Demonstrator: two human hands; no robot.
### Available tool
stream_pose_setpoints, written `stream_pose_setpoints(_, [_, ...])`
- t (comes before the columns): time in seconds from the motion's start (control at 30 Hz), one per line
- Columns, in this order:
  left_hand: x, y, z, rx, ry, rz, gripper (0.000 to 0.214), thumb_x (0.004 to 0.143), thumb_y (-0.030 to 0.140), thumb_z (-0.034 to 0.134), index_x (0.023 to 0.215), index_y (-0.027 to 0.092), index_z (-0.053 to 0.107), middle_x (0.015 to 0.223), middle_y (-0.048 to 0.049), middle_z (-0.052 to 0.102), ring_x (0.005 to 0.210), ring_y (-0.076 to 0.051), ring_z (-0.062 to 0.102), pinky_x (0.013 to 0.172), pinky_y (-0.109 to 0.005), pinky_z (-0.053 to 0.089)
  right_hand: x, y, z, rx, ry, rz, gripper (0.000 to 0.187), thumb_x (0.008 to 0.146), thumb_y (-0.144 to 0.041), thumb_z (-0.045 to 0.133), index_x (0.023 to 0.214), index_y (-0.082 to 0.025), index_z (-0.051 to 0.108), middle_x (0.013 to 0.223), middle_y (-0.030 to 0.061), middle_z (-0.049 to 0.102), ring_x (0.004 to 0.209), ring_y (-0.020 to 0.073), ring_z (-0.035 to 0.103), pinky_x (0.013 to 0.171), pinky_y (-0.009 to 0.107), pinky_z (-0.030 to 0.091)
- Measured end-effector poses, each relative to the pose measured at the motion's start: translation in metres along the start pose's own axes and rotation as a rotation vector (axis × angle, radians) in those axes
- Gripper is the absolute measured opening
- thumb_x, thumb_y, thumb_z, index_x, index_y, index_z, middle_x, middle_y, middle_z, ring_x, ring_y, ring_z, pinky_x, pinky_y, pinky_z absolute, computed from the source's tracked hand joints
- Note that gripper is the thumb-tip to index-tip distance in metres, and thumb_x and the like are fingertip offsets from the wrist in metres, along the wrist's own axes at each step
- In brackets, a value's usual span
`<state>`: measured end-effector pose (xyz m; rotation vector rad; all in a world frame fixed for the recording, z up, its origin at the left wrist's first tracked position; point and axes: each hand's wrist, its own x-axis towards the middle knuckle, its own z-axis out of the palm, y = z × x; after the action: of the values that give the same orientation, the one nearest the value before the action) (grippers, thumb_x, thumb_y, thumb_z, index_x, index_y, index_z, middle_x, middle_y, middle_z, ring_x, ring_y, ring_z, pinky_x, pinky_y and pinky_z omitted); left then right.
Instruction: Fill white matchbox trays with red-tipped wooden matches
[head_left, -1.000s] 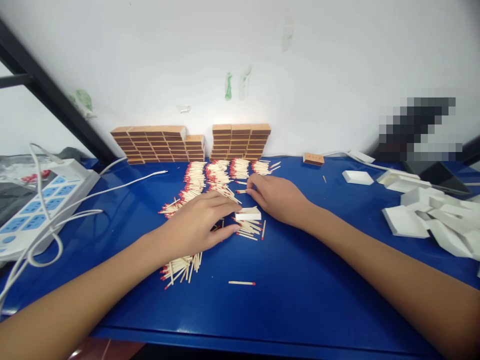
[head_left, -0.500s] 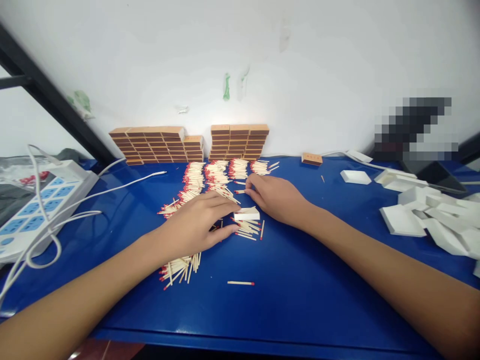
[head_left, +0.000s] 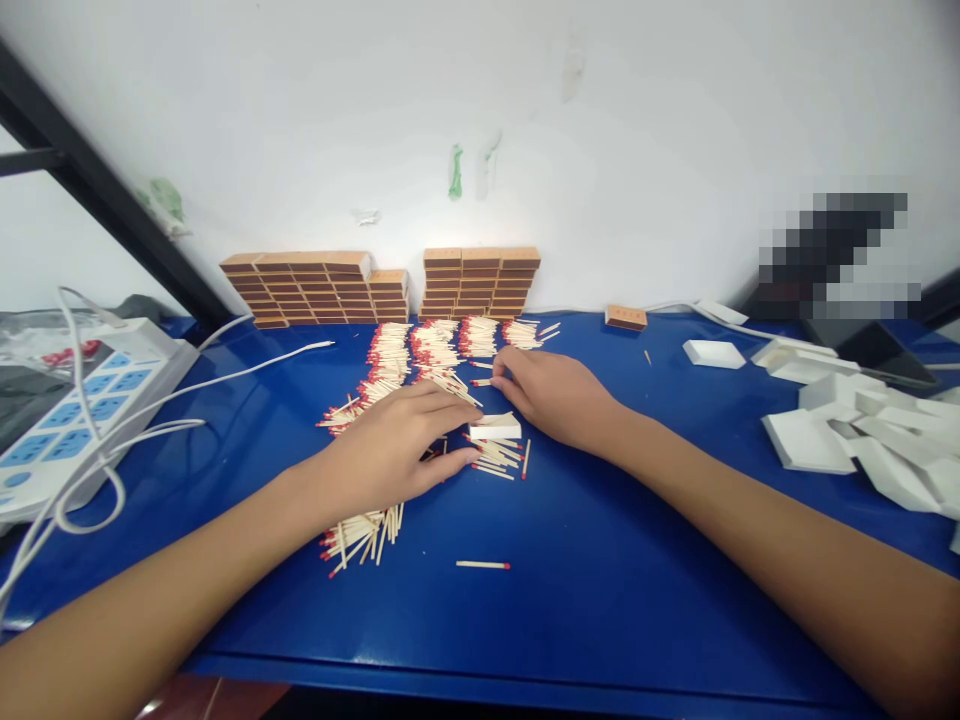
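Note:
My left hand (head_left: 394,445) lies palm down on the blue table (head_left: 600,580) over scattered red-tipped matchsticks (head_left: 499,458). Its forefinger and thumb close round the left end of a small white matchbox tray (head_left: 496,430). My right hand (head_left: 559,397) rests just beyond the tray, fingers bent together, their tips pinching at matchsticks from the rows of matches (head_left: 435,350). More matchsticks (head_left: 360,532) stick out under my left wrist. A single match (head_left: 484,565) lies alone nearer me.
Two stacks of brown matchboxes (head_left: 319,290) (head_left: 480,282) stand against the white wall, with one loose box (head_left: 626,318) to the right. White empty trays (head_left: 862,430) are heaped at the right. A power strip (head_left: 82,400) and white cables (head_left: 150,400) lie at the left.

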<state>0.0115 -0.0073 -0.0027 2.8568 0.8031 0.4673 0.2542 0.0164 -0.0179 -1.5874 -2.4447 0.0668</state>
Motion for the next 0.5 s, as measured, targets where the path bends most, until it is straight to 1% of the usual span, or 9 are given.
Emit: stream_pose_setpoints(0.5, [0.0007, 0.0003, 0.0002, 0.003, 0.001, 0.0, 0.038, 0.103, 0.041, 0.059, 0.132, 0.019, 0.066, 0.128, -0.0067, 0.072, 0.119, -0.023, 0.064, 0.106, -0.042, 0.053, -0.0003, 0.0004, -0.0001, -0.002, -0.002, 0.0, 0.017, 0.107, -0.03, 0.045, 0.112, -0.019, 0.057, 0.108, 0.0066, 0.074, 0.095, 0.0206, 0.068, 0.072, 0.029, 0.036])
